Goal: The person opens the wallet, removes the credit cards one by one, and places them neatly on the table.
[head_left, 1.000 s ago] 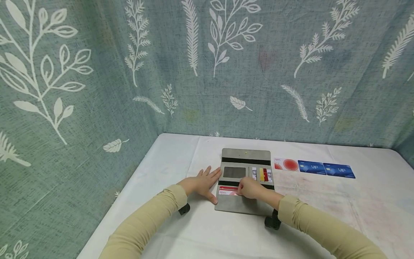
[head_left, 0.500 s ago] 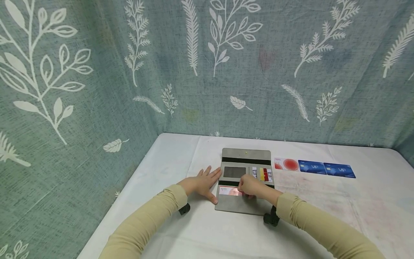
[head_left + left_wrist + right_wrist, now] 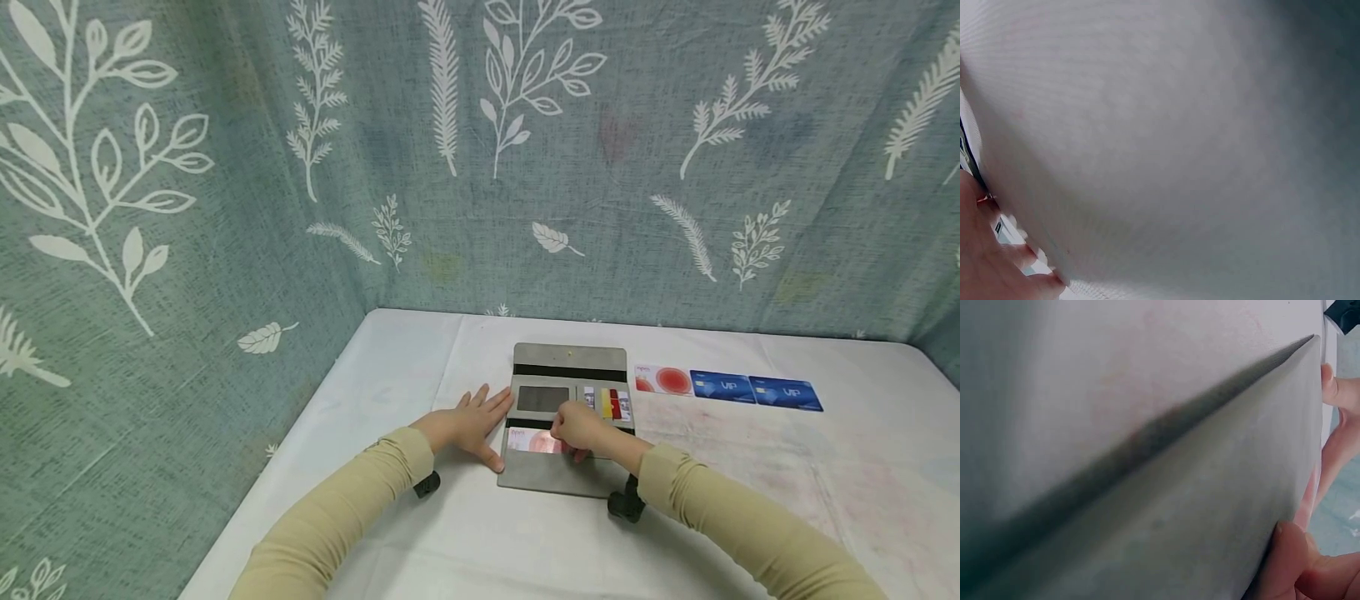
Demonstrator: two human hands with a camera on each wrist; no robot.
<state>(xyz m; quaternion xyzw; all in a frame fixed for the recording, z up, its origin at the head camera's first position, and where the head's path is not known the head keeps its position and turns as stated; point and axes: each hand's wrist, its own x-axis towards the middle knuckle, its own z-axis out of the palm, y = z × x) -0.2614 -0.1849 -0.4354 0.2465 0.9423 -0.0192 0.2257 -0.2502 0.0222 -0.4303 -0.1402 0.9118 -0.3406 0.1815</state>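
Note:
A grey wallet point(image 3: 564, 478) lies unfolded flat on the white-covered table. A white and pink card point(image 3: 525, 440) with a red circle lies across its lower part. My right hand point(image 3: 582, 427), fingers curled, pinches the right end of this card, seen from low down as a pink edge point(image 3: 1307, 499) in the right wrist view. My left hand point(image 3: 474, 425) rests spread on the table, fingertips and thumb at the wallet's left edge. Several cards point(image 3: 617, 404) fill the slots at the wallet's middle right, beside a dark window point(image 3: 543, 399).
To the wallet's right, a white and red card point(image 3: 663, 380) and two blue VIP cards point(image 3: 722, 387) lie in a row on the tablecloth point(image 3: 750, 467). A leaf-patterned curtain point(image 3: 555, 167) hangs behind the table and along its left side.
The red strip above the pink card has gone from sight, and more of the card shows. My right hand has shifted slightly up; the left hand stays in place.

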